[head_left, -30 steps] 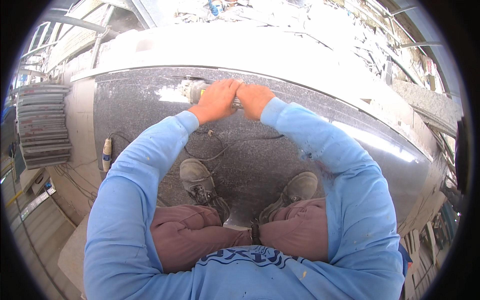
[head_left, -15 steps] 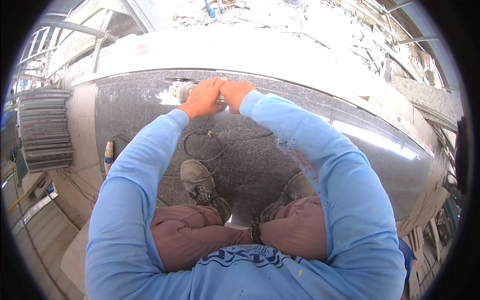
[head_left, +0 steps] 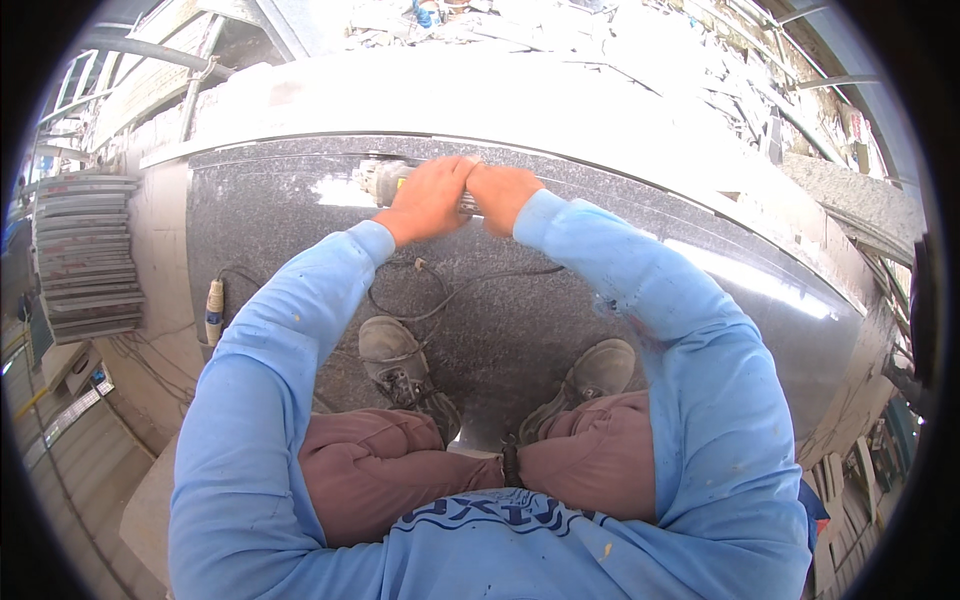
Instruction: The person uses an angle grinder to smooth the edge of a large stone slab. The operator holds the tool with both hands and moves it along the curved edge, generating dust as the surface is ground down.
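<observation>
Both my hands are wrapped round an angle grinder (head_left: 381, 182), its grey metal head pointing left near the far edge of a dark, speckled stone slab (head_left: 480, 330). My left hand (head_left: 432, 198) closes over the body just behind the head. Touching it, my right hand (head_left: 502, 197) grips the rear part, which the fingers largely cover. The disc is mostly out of sight under the head. Thin pale lines run along the slab beside the far edge, and whitish dust or glare lies left of the tool.
A dark cable (head_left: 448, 298) loops over the slab between my arms and shoes. At the left lies a plug connector (head_left: 215, 312); beyond it stands a stack of stone strips (head_left: 88, 258). My shoes (head_left: 603, 368) rest on the slab. Broken stone pieces (head_left: 735, 110) lie past the far edge.
Both hands have moved a little to the right along the slab's far edge, carrying the angle grinder with them. My right shoe shows more fully now.
</observation>
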### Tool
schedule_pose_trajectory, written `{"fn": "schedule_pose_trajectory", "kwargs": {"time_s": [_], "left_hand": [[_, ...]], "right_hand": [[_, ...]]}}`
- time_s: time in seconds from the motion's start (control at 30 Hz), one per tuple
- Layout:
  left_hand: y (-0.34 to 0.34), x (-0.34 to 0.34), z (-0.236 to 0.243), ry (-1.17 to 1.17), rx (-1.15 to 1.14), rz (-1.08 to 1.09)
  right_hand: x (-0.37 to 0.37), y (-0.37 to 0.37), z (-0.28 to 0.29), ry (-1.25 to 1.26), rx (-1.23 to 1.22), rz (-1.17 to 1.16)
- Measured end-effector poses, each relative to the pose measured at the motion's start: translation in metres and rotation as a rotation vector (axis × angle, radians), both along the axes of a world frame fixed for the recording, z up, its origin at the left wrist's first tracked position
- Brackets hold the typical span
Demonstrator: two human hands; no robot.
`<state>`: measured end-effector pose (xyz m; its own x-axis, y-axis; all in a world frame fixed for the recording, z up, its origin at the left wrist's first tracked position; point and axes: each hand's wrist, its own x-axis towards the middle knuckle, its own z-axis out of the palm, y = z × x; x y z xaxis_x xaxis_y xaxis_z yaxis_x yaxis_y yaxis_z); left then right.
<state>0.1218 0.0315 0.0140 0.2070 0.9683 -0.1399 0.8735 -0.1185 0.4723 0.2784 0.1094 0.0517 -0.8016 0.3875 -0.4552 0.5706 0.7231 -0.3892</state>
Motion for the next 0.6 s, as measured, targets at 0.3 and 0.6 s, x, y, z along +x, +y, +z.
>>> {"fn": "schedule_pose_trajectory", "kwargs": {"time_s": [0.3, 0.6], "left_hand": [[-0.001, -0.025, -0.007, 0.050, -0.054, 0.017], [0.000, -0.008, 0.000, -0.011, 0.104, -0.045]], "right_hand": [[-0.029, 0.000, -0.021, -0.004, -0.013, 0.018], [-0.010, 0.005, 0.007, -0.078, -0.045, 0.033]]}}
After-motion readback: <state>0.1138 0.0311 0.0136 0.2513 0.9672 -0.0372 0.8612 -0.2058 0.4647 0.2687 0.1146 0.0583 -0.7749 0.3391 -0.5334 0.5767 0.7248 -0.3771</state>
